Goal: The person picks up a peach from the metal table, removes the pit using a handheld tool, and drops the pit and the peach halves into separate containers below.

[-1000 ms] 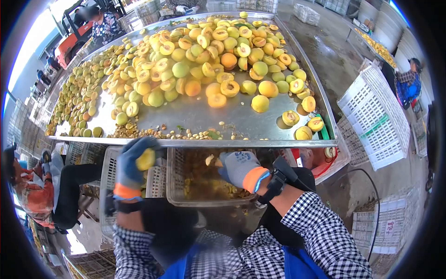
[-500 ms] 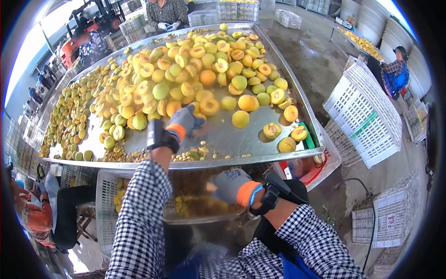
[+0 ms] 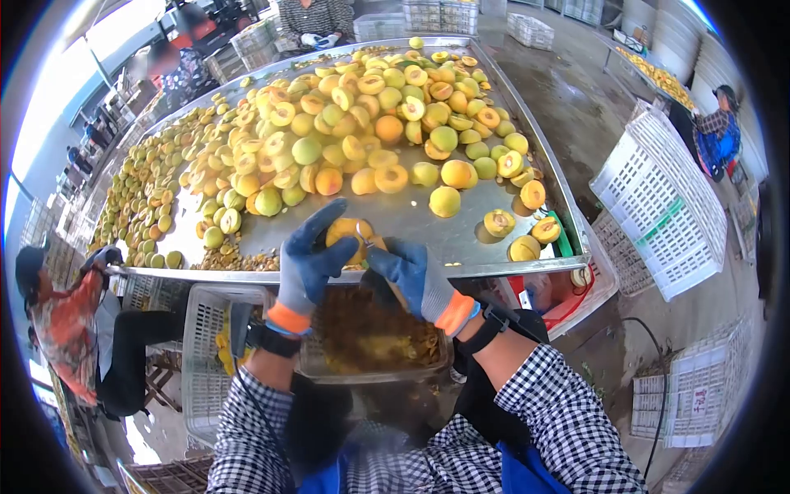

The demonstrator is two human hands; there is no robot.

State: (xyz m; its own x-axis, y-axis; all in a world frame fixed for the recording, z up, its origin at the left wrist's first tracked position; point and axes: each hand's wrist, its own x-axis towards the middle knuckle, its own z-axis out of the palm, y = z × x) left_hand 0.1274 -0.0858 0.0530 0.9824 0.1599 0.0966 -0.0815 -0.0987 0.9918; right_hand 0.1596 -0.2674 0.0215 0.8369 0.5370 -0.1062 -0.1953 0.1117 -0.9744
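My left hand [image 3: 311, 257], in a blue-grey glove with an orange cuff, holds a cut yellow peach [image 3: 347, 235] above the near edge of the metal table [image 3: 485, 265]. Its thumb and fingers curl around the fruit. My right hand [image 3: 415, 278], gloved alike, is closed on a small pitting tool [image 3: 377, 242], whose tip meets the peach. Most of the tool is hidden by the glove. Beyond both hands lies a large heap of whole and halved peaches [image 3: 306, 151].
A clear bin [image 3: 374, 377] with peach scraps stands below the table edge, beside a white crate [image 3: 202, 362]. A red-lined container [image 3: 568, 309] and stacked white crates [image 3: 662, 206] are at the right. A person in orange [image 3: 70, 329] sits left; others work farther back.
My left hand has come back from the heap with a peach in it. My right hand has risen from above the bin to meet it. The view has shifted slightly.
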